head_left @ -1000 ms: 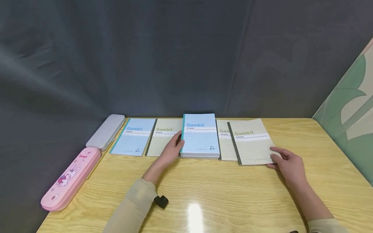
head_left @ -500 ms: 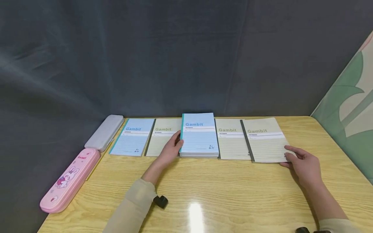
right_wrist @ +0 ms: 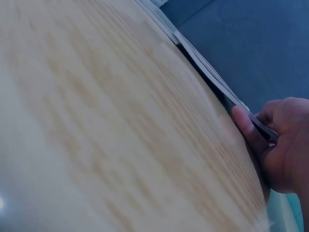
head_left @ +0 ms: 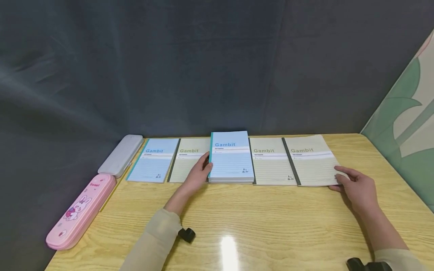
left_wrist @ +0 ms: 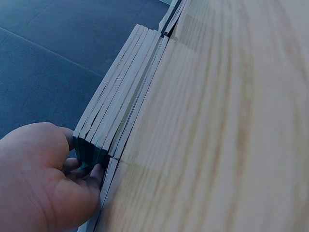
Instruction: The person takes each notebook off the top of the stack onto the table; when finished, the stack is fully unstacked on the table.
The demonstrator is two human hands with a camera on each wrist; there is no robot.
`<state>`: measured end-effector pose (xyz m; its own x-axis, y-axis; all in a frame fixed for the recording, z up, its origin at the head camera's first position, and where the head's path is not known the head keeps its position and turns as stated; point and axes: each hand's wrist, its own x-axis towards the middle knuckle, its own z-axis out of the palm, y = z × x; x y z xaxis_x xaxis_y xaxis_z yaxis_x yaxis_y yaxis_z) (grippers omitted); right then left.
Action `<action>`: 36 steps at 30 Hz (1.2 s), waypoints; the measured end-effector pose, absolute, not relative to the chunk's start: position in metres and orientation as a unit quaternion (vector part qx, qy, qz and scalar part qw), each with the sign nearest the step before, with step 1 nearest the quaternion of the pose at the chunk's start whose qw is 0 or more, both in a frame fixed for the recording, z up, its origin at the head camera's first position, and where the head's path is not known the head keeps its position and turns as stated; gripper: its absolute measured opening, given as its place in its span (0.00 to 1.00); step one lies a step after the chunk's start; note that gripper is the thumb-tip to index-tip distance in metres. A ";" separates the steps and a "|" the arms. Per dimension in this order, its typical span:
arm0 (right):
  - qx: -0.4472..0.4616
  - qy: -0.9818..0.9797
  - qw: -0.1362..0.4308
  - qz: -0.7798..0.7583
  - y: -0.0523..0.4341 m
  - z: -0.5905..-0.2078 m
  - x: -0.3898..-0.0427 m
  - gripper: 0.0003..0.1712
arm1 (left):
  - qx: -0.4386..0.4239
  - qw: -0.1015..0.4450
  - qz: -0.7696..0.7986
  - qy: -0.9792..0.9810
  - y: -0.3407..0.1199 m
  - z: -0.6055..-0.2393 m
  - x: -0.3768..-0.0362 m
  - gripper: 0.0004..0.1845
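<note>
Along the far edge of the wooden table, five notebooks are lying in a row, with the stack of blue notebooks standing at its middle. Left of that stack, the left hand is gripping its spine, fingers curled round the green edges. At the row's right end, well apart from the stack, the right hand is pinching the near corner of the beige notebook, thumb above and fingers beneath. Farther left of the stack, a grey case and a pink pencil case are resting at the table's left side.
</note>
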<state>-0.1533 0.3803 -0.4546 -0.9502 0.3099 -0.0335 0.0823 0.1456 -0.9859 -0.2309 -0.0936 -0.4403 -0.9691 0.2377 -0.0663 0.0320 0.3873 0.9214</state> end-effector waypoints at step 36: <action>-0.113 -0.880 0.089 0.453 0.391 -0.455 -0.157 0.29 | 0.081 0.094 0.550 0.826 -0.094 -0.447 -0.233 0.32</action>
<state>-0.1573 0.3907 -0.4553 -0.9586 0.2797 0.0535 0.1187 0.5634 -0.8176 -0.2329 -0.0940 -0.4467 -0.9690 0.2379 -0.0660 0.0306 0.3811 0.9240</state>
